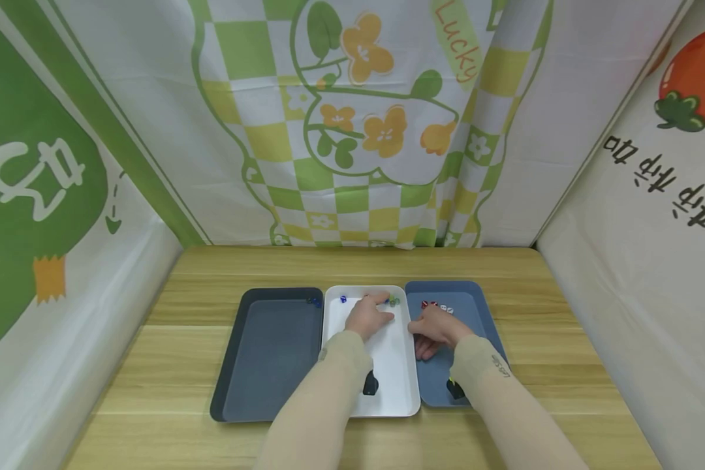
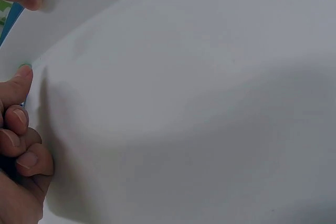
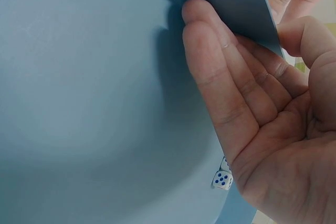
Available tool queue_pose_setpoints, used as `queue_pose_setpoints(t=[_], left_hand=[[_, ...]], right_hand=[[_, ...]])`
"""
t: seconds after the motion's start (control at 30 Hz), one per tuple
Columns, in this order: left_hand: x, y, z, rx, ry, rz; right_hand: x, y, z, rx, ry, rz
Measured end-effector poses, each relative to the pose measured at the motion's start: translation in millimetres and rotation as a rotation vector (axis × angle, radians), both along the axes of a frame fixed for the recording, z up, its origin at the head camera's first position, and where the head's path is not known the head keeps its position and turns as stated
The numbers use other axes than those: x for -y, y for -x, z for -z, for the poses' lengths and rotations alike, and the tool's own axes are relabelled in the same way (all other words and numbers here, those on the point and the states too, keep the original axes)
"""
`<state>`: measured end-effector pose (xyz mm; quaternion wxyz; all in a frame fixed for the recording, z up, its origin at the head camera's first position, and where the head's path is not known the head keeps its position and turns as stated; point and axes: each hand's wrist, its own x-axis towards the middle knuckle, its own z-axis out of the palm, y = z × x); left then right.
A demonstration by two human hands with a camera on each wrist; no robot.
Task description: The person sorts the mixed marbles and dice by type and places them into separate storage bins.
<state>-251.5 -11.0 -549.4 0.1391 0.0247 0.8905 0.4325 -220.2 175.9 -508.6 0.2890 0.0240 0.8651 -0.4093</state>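
The right hand [image 1: 437, 325] pinches the blue tray [image 1: 470, 305] by its nine-o'clock wall, while just beyond, the left hand [image 1: 367, 317], thumb and forefinger parted, is nearer the greenish dice [image 1: 394, 302], at its two o'clock in the white tray's far corner.

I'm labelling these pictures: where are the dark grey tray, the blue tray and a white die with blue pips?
Dark grey tray [image 1: 270, 352]: head view, bare floor.
Blue tray [image 1: 469, 311]: head view, upper-right floor.
White die [image 3: 222, 180]: right wrist view, its pipped face.
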Motion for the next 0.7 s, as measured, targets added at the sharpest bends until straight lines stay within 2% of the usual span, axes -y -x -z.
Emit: queue_pose_setpoints(t=[0.2,0.47,0.7], left_hand=[[-0.4,-2.0,-4.9,-0.004,0.047,0.018],[-1.7,-3.1,-2.9,-0.035,0.069,0.016],[1.5,-3.7,-0.7,-0.096,0.071,0.021]], right_hand=[[0.3,0.0,-0.1,0.0,-0.011,-0.003],[0.6,0.2,-0.3,0.004,-0.021,-0.004],[0.9,0.0,-0.1,0.001,-0.021,-0.003]])
